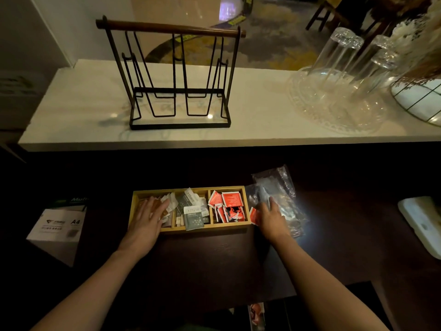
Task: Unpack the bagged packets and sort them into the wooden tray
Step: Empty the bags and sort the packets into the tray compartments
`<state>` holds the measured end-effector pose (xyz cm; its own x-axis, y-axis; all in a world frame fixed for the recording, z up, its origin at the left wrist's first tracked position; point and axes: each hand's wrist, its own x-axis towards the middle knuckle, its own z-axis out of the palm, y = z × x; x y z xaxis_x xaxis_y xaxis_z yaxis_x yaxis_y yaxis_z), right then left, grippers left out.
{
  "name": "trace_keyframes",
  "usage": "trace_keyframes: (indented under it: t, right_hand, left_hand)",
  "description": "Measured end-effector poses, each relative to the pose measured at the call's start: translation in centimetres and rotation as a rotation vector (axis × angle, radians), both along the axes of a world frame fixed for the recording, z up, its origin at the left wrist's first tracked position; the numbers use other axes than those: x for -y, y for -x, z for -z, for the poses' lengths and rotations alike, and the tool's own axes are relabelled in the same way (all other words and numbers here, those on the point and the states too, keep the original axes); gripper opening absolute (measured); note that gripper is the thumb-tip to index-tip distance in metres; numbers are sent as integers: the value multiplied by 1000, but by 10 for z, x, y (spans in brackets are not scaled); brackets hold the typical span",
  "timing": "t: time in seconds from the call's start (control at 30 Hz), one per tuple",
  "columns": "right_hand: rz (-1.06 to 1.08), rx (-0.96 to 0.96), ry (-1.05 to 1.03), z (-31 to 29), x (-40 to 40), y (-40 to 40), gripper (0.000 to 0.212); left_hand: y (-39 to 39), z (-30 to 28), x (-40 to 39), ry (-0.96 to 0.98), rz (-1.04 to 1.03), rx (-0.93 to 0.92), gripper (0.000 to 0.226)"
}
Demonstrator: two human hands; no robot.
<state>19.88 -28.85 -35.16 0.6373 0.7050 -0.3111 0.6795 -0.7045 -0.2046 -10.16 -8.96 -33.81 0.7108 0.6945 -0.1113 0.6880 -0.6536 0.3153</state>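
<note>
Dark wood formed the low table (202, 263), below a white counter (95, 111) carrying a wire rack (176, 75) and upturned glasses (338, 56). Between the hands sat the wooden tray (191, 231): red packets (228, 206) nearest the right hand (270, 219), which gripped the clear bag (281, 194); the left hand (148, 217) lay flat, fingers straight, on brown packets (164, 211).

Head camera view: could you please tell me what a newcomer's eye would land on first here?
Probably the wooden tray on the dark table, its right compartment full of bright red packets. The left hand lies flat over the left compartment, while the right hand touches a shiny plastic bag beside the tray's right end. Behind, a black wire rack stands on the white counter.
</note>
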Motion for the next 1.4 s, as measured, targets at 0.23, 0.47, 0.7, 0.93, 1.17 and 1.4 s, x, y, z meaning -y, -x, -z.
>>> trace_keyframes:
  t: [0.23, 0.47, 0.7, 0.93, 1.17, 1.4]
  right_hand:
    - [-138, 50, 126, 4, 10, 12, 46]
    - [-148, 152, 192, 9, -8, 18, 37]
    - [-7, 145, 60, -13, -14, 9, 27]
    - [197, -19, -162, -32, -23, 6, 31]
    - [169, -11, -389, -48, -36, 23, 28]
    - [-87, 139, -373, -52, -69, 53, 24]
  left_hand:
    - [-3, -4, 1, 29, 9, -64, 60]
    - [-2, -3, -1, 136, -20, -126, 60]
    - [-3, -4, -2, 186, -35, -145, 58]
    - [-9, -10, 0, 229, -80, -133, 57]
    - [-24, -22, 1, 136, 50, -176, 55]
    - [-15, -11, -4, 15, 8, -109, 44]
